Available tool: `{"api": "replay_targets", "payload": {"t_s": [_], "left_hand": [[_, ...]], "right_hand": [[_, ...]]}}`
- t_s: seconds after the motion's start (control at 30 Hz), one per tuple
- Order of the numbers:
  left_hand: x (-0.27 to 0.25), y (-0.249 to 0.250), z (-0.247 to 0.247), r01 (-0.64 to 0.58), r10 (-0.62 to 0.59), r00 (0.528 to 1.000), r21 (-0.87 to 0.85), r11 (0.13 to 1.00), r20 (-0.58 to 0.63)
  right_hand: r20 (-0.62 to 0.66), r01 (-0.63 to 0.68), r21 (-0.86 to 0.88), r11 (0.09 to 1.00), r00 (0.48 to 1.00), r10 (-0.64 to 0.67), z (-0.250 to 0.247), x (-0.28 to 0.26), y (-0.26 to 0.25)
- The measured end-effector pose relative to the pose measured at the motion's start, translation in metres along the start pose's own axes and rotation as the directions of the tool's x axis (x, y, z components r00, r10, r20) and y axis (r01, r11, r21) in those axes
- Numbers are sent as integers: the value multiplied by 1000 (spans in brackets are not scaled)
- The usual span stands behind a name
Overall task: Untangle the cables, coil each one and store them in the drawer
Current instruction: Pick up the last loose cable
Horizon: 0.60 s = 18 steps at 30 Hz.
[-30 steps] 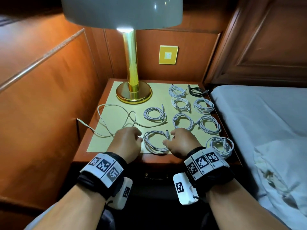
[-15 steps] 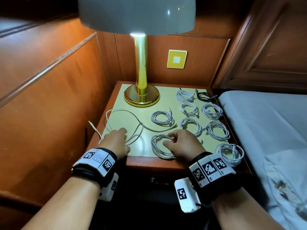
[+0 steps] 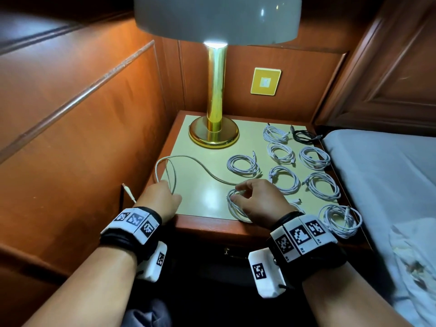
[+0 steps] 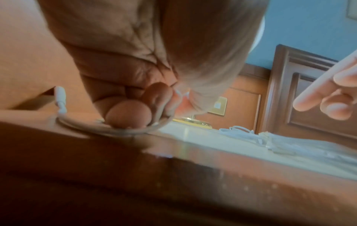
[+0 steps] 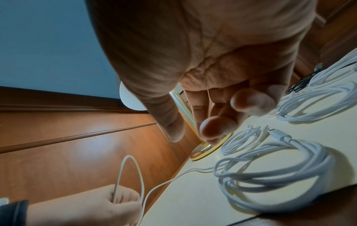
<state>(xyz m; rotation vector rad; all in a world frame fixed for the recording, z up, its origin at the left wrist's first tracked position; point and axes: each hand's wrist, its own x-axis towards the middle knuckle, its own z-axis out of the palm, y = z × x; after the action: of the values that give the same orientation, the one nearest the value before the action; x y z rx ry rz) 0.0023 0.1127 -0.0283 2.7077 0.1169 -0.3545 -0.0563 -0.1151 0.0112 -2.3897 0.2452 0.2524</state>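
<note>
A loose white cable (image 3: 200,166) snakes over the left half of the nightstand top (image 3: 205,204), and its plug (image 4: 61,97) hangs off the left edge. My left hand (image 3: 168,192) grips a loop of this cable (image 5: 127,168) at the front left corner, fingers curled round it. My right hand (image 3: 238,193) hovers just above a coiled white cable (image 3: 232,210) at the front edge. Its fingers (image 5: 218,126) are loosely curled and hold nothing. Several more white coils (image 3: 243,165) and a black coil (image 3: 303,135) lie in rows on the right.
A brass lamp base (image 3: 213,135) stands at the back left of the nightstand. The drawer front with its handle (image 3: 227,252) is below the front edge, in shadow. A bed (image 3: 389,173) adjoins the right side and a wood-panelled wall (image 3: 82,138) the left.
My left hand has moved left from the front coil and taken hold of the loose cable. My right hand has lifted off that coil and now hovers over it.
</note>
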Motion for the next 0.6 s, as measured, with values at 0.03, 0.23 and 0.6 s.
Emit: {"api": "replay_targets", "payload": {"t_s": [0.03,0.23,0.6], "left_hand": [[-4,-1,-4,10,-14,999,-74,997,-46],[-44,2,-38,-246,69,856,-285,926,-513],[-86,-21,-87,-532,121,455,-160,831,-882]], "right_hand": [[-2,2,5,1000,1000,-2,2,0,-1],[-14,26,39,999,1000,-25,15,3,-10],[63,80,-30,996,995,-78,40,9,-40]]}}
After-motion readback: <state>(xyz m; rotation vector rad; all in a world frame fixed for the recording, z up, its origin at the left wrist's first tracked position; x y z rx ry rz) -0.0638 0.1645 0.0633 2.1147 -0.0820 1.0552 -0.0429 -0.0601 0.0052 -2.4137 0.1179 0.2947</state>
